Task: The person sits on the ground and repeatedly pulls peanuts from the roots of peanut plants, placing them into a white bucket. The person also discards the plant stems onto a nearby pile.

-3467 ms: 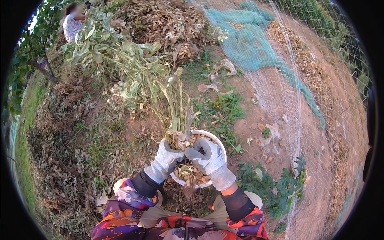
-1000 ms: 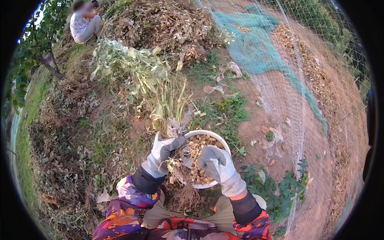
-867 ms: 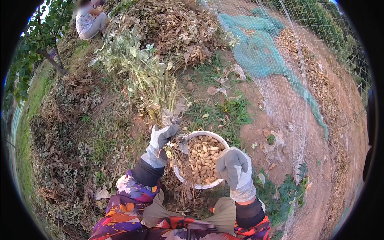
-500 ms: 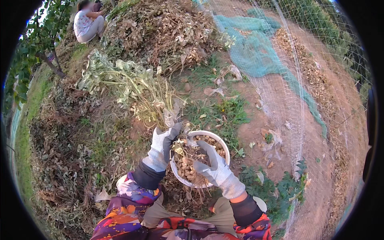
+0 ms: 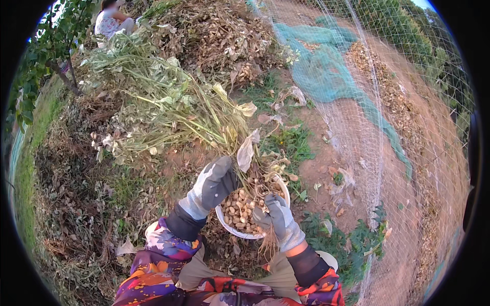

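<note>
Gripped in my left hand (image 5: 217, 179), a bundle of peanut plants (image 5: 191, 109) has its wilting leafy tops stretching away to the far left. Its roots and pods hang over a round white bucket (image 5: 241, 234) in front of my knees. Loose peanuts (image 5: 236, 206) lie inside the bucket. My right hand (image 5: 279, 217) is closed around the root end at the bucket's right side, with thin roots trailing below its fingers. Exactly which pods it pinches is hidden. Both hands wear grey-and-white work gloves.
A large heap of dried peanut plants (image 5: 217, 38) stands ahead. Another person (image 5: 109, 23) sits beyond it at far left, near a tree (image 5: 61, 66). Pale netting (image 5: 352, 143) and bunched green netting (image 5: 324, 76) cover ground on the right. Withered plants (image 5: 76, 173) lie left.
The bundle has come up larger and spread wider. Its root end has shifted right across the bucket, uncovering peanuts on the left. My right hand has moved slightly right and closed on the roots.
</note>
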Available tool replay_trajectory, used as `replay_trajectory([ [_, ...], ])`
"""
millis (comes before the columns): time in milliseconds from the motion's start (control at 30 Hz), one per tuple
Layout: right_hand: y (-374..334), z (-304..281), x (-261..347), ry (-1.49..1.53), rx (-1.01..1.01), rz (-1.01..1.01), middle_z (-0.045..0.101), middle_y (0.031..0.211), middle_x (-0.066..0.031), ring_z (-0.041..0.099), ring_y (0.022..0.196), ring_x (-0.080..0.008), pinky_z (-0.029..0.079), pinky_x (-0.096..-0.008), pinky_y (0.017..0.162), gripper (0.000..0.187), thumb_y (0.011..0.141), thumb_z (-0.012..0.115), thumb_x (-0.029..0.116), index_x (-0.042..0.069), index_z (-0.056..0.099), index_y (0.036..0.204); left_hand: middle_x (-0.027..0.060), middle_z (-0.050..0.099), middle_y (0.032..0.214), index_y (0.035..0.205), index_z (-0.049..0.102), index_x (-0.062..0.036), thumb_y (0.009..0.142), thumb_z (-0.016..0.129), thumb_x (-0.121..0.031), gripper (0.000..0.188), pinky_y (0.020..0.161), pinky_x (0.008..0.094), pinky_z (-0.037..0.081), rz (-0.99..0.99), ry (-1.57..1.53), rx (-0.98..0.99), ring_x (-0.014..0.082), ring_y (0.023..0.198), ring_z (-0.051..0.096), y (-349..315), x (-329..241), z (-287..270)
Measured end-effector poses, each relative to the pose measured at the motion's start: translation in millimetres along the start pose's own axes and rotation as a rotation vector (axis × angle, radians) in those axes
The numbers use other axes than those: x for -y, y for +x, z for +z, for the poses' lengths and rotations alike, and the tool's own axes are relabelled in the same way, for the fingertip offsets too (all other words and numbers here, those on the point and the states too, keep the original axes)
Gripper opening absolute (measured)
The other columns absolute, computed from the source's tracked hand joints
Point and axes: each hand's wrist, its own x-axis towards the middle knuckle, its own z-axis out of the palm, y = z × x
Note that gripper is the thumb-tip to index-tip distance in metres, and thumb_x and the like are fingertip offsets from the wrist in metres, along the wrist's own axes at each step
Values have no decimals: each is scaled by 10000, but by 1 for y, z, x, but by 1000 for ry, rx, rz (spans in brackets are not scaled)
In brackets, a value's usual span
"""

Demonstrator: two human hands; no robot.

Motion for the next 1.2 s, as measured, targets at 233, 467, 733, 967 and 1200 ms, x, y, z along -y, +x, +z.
replay_trajectory([
  [233,17,-5,-30,-91,267,82,506,957,-6,533,821,-65,454,-217,672,342,906,498,308,48,497,1129,43,573,1053,1169,504,-20,844,574,-412,514,847,298,444,-103,-2,-38,137,950,541,-8,9,10],
  [467,19,22,31,-279,-65,-423,560,910,-5,514,776,-54,440,-208,659,267,884,571,200,-1,538,1056,66,600,977,1068,540,8,848,580,-305,384,799,298,491,77,167,-185,165,901,570,5,10,-4],
  [733,12,44,32,-1211,45,-937,528,722,-67,560,617,-230,444,-333,535,303,705,726,303,73,553,799,52,592,995,1023,593,-10,819,605,-307,361,801,280,412,200,453,-266,128,855,517,6,10,3],
  [967,7,44,32,-1524,98,-1040,508,688,-55,568,614,-236,435,-350,512,212,719,670,264,108,532,760,52,612,938,1011,557,31,811,608,-221,326,809,280,417,260,302,-448,138,841,540,5,32,-4],
  [1200,0,30,42,-1410,24,-1041,515,650,-72,560,592,-264,429,-369,523,151,740,656,169,73,541,757,59,600,903,935,556,16,756,652,-112,241,667,242,436,322,311,-470,113,736,534,12,14,-13],
])
